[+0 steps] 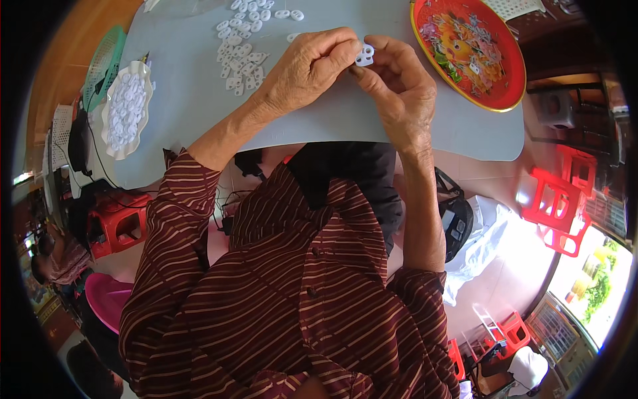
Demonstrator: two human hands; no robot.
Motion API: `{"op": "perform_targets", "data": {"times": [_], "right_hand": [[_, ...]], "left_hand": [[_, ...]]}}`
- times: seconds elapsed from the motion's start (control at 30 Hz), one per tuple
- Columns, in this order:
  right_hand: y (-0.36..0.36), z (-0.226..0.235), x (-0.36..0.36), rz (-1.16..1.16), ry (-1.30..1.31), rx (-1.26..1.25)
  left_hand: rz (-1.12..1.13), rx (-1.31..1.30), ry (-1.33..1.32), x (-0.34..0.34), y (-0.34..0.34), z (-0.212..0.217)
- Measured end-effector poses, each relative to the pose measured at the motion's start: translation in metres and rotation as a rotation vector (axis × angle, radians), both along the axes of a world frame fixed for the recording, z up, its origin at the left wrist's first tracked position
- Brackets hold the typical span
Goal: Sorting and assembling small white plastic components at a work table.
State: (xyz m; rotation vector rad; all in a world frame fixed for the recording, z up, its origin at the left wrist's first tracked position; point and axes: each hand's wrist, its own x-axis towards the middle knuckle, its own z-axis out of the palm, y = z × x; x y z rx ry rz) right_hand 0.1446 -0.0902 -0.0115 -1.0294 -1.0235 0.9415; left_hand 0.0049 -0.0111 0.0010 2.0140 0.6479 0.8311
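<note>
Hands meet in the upper middle of the frame, above a pale blue-grey table top [199,106]. The left hand [307,70] is curled almost closed, its thumb and forefinger pinched on a small white plastic piece [364,56] with two round holes; the other fingers fold loosely under. The right hand [399,86] is likewise nearly shut, thumb and fingertips pressed to the same white piece from the right side, so that both hands grip it between them, held just above the table surface rather than lying on it. Up and to the left of the hands, near the top edge, a loose scatter of similar white pieces [242,56] lies flat on the table, well apart from the fingers. At the left of the frame a white scalloped dish [139,70] sits at the table's edge, heaped with more white pieces [125,110]; just beyond it, upper left, a green mesh basket [106,56] leans at the rim. In the upper right a round red tray [508,73] with a gold rim and a printed flower pattern in orange and pink rests on the table corner, a few small white pieces lying on it. Both forearms rise from the lower edge out of dark red sleeves [173,213] with thin pale stripes. Red plastic stools [565,199] stand on the floor at the right and another at the lower left.
</note>
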Motion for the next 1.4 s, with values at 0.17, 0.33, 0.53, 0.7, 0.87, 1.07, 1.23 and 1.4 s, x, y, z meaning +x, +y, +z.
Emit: {"op": "perform_targets", "data": {"times": [0.17,0.33,0.53,0.7,0.87,1.07,1.23,1.4], "right_hand": [[0.002,-0.005,-0.001,0.016,0.012,0.020],[0.002,-0.004,-0.002,-0.020,-0.115,-0.018],[0.007,0.000,0.007,-0.006,-0.191,-0.027],[0.010,-0.004,0.007,0.077,-0.029,0.015],[0.012,-0.004,0.008,-0.018,-0.279,0.027],[0.012,-0.003,0.005,-0.070,-0.418,0.145],[0.008,0.002,0.005,-0.110,-0.515,0.141],[0.007,0.000,0.007,-0.076,-0.459,0.108]], "left_hand": [[-0.017,-0.032,0.012,-0.002,0.002,0.001],[-0.006,-0.065,0.023,-0.004,0.002,0.002],[0.009,-0.052,-0.014,-0.001,0.000,0.002],[0.031,-0.081,-0.002,-0.002,-0.001,0.004],[0.035,-0.102,0.024,-0.002,0.000,0.002],[0.036,-0.085,-0.001,-0.002,-0.002,-0.004],[0.023,-0.052,-0.016,-0.001,-0.002,-0.006],[0.013,-0.039,-0.040,0.000,-0.003,-0.008]]}}
